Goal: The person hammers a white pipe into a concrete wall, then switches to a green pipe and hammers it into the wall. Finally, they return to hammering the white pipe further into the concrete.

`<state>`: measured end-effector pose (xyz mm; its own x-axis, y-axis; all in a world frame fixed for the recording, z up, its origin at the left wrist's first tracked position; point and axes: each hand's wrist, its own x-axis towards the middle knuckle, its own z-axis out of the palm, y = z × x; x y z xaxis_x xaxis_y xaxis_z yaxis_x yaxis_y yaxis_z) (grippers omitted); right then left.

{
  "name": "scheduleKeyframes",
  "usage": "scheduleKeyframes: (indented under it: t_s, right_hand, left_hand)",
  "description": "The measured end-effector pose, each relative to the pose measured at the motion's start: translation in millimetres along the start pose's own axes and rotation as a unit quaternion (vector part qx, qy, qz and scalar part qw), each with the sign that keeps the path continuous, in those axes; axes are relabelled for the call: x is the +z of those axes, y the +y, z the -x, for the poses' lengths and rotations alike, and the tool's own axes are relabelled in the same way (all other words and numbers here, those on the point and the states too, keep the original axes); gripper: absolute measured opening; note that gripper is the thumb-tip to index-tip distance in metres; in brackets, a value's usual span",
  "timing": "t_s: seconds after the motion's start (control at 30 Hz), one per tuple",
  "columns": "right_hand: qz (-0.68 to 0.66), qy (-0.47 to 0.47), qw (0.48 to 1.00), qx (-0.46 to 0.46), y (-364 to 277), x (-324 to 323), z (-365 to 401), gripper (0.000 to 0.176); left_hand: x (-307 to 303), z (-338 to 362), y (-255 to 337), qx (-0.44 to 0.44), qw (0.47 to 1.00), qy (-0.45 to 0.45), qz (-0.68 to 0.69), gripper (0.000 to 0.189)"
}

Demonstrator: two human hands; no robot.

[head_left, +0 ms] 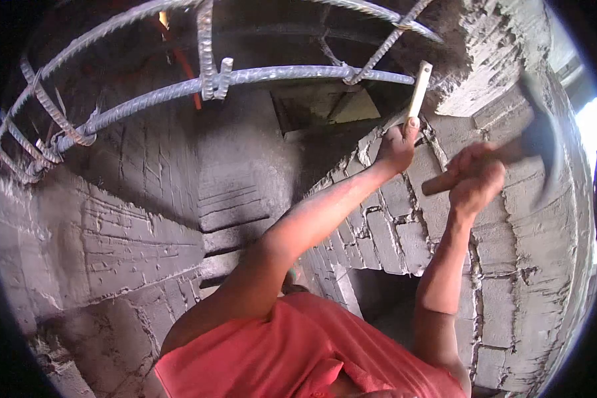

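My left hand [398, 148] is closed around the lower end of a pale, flat, narrow bar [418, 93] with a small hole near its top; its exact kind I cannot tell. The bar points upward and overlaps the end of a ribbed steel rebar [272, 74], beside a rough concrete edge [487, 60]. To the right and slightly lower, my right hand [477, 176] grips the wooden handle of a hammer [542, 140]. The hammer's dark head is smeared by motion and points right, away from the bar.
A curved cage of tied rebar [205, 46] spans the top. Block wall [504, 265] with rough mortar joints rises on the right, and another wall [132, 232] stands left. Grey steps [232, 215] lie below, with a dark opening [385, 292] near my right elbow.
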<state>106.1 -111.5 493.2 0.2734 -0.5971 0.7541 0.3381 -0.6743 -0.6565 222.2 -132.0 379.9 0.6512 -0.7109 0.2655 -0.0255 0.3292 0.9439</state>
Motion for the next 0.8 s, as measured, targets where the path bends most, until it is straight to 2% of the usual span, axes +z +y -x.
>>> scheduleKeyframes:
  t_s: [0.03,0.07,0.13,0.17,0.2,0.27,0.3,0.33,0.37,0.4,0.43,0.47,0.5,0.53,0.6,0.7,0.8]
  right_hand:
    - [-0.006,-0.017,0.997,-0.073,-5,1,-1,0.056]
    - [-0.005,-0.014,0.997,-0.069,2,-2,-1,0.056]
    - [0.058,-0.089,0.974,-0.201,39,-5,-5,0.035]
    - [0.410,-0.159,0.886,-0.149,64,-26,-8,0.030]
    - [0.333,-0.211,0.914,-0.100,63,-9,-24,0.035]
    - [0.280,-0.160,0.943,0.077,36,0,-21,0.043]
    - [0.281,-0.158,0.944,0.072,27,-1,-20,0.043]
    - [0.227,-0.144,0.960,0.083,15,-7,-7,0.047]
    - [0.173,-0.122,0.973,0.095,5,-17,6,0.052]
    - [0.305,-0.115,0.945,-0.036,33,-46,21,0.055]
    - [0.143,-0.070,0.986,0.042,21,-47,40,0.055]
    - [-0.027,-0.027,0.992,0.116,6,-47,64,0.056]
    - [-0.089,-0.018,0.990,0.111,6,-52,84,0.058]
    - [-0.152,-0.006,0.983,0.105,13,-56,107,0.060]
    - [-0.227,0.046,0.968,0.100,20,-63,146,0.065]
    - [-0.179,0.051,0.969,0.165,16,-78,172,0.065]
    - [-0.127,0.043,0.977,0.168,25,-86,176,0.064]
  left_hand:
    - [9,-3,-10,0.031,0.999,0.024,0.026,0.067]
    - [10,0,-11,0.027,0.999,0.021,0.024,0.067]
    - [6,-3,-5,-0.040,0.997,0.003,0.066,0.064]
    - [6,-7,0,-0.106,0.994,0.022,-0.027,0.070]
    - [4,-3,18,-0.109,0.993,0.019,-0.031,0.070]
    - [6,7,47,-0.222,0.964,-0.015,0.143,0.071]
    - [9,2,35,-0.185,0.966,-0.028,0.178,0.067]
    - [13,-2,24,-0.149,0.972,-0.004,0.183,0.065]
    - [16,7,24,-0.181,0.969,0.002,0.170,0.064]
    - [14,10,28,-0.204,0.967,0.007,0.155,0.062]
    - [14,21,30,-0.228,0.949,-0.004,0.217,0.063]
    - [17,32,10,-0.225,0.950,-0.007,0.215,0.063]
    - [17,42,-27,-0.042,0.994,-0.013,0.100,0.064]
    - [17,53,-47,0.143,0.989,-0.021,-0.023,0.065]
    - [4,76,-38,0.129,0.990,-0.043,-0.032,0.066]
    - [-7,76,-38,0.117,0.990,-0.056,-0.055,0.069]
    - [-8,51,-43,0.124,0.990,-0.049,-0.043,0.069]
